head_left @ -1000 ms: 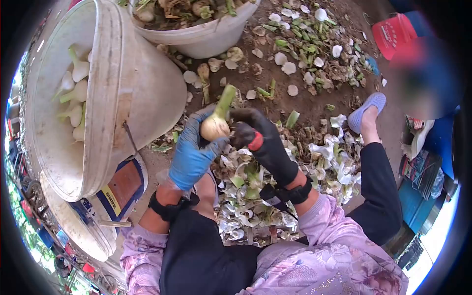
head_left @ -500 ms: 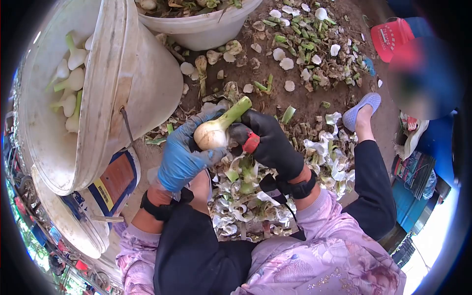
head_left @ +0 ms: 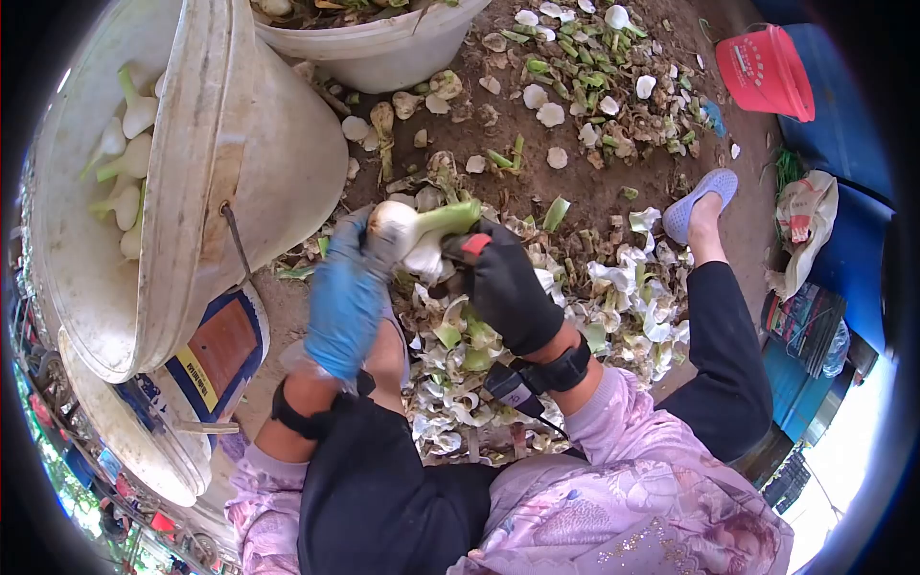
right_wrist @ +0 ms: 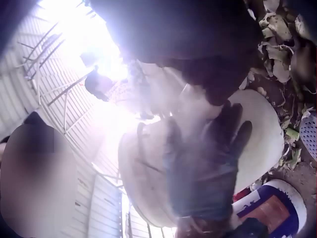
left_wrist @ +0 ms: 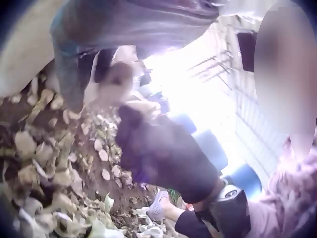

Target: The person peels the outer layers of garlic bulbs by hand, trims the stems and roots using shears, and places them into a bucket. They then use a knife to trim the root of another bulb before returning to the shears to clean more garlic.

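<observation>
A fresh garlic bulb [head_left: 391, 222] with a thick green stem [head_left: 448, 218] is held over the littered ground, tilted with its stem to the right. My left hand [head_left: 343, 299], in a blue glove with dark fingers, grips the bulb from the left. On my right hand [head_left: 516, 292] is a black glove with a red band at the thumb; its curled fingers pinch a white strip of garlic skin [head_left: 425, 257] hanging below the stem. Both wrist views blur the bulb; the blue-gloved left hand [right_wrist: 200, 168] shows in the right one.
At left a big whitish tub [head_left: 287, 144] leans over with several cleaned garlic bulbs [head_left: 125, 206] inside. Another tub [head_left: 383, 48] of untrimmed garlic stands at the back. Peelings [head_left: 470, 383] cover the ground between my legs. A red bucket [head_left: 762, 72] is at the far right.
The bulb has turned from stem upright to stem pointing right. White skin has come loose below the stem, at my right fingers. The left hand has shifted slightly left.
</observation>
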Demonstrator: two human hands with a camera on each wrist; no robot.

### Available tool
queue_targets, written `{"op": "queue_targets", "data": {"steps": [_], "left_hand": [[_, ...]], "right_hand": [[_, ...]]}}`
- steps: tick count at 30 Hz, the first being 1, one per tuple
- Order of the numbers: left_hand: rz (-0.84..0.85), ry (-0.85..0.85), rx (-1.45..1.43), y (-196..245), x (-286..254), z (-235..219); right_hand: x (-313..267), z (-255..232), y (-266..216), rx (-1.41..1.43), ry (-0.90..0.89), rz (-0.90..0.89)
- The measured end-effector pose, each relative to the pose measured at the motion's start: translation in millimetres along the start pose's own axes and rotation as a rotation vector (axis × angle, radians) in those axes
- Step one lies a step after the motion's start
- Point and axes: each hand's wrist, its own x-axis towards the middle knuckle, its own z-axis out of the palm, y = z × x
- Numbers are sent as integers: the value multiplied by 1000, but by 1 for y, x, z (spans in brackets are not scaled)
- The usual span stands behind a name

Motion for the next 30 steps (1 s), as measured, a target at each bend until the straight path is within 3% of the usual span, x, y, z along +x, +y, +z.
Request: {"op": "queue_targets", "data": {"steps": [1,3,5,7,9,10,11,13,15,16,18,19,21,23,25,26,27,29,30], "left_hand": [[153,29,183,5,-6,8],[221,26,239,5,-7,7],[344,-112,548,8,3,-1],[370,-77,430,2,5,2],[69,-310,-43,-1,4,0],[-71,-202,-303,-2,1,3],[-76,-203,-304,-1,0,2],[-49,-126,-481,4,1,-2],[-59,-184,-513,7,0,-5],[-25,-218,-459,3,1,-3],[51,-232,-401,-1,5,3],[49,-238,-400,2,7,4],[-46,-221,-545,9,8,6],[-82,-197,-592,4,5,9],[-55,-225,-450,0,8,9],[-152,-168,-434,0,10,7],[-151,-166,-430,0,12,3],[-227,-144,-557,-8,16,-6],[-154,-120,-582,-15,18,-9]], "right_hand": [[1,5,0,399,-47,289],[-2,8,1,297,-88,292],[-5,3,-12,9,-274,-99],[-8,-9,-12,95,-373,-14],[-14,-19,-9,267,-559,163],[-15,-18,-4,234,-512,9],[-19,-32,-19,279,-591,220],[-32,-55,3,261,-382,164],[-30,-88,30,-46,-293,358],[-34,-101,50,-46,-292,358],[-42,-119,82,-1267,-205,151],[-41,-110,70,-1265,-201,156],[-29,-69,21,-384,-61,231],[-18,-40,-2,97,-110,184],[-2,-14,13,193,-168,11],[-6,-13,10,84,-165,181],[-7,-8,8,91,-160,215],[-12,-17,-4,428,-316,276],[-16,-26,-13,496,-368,289]]}}
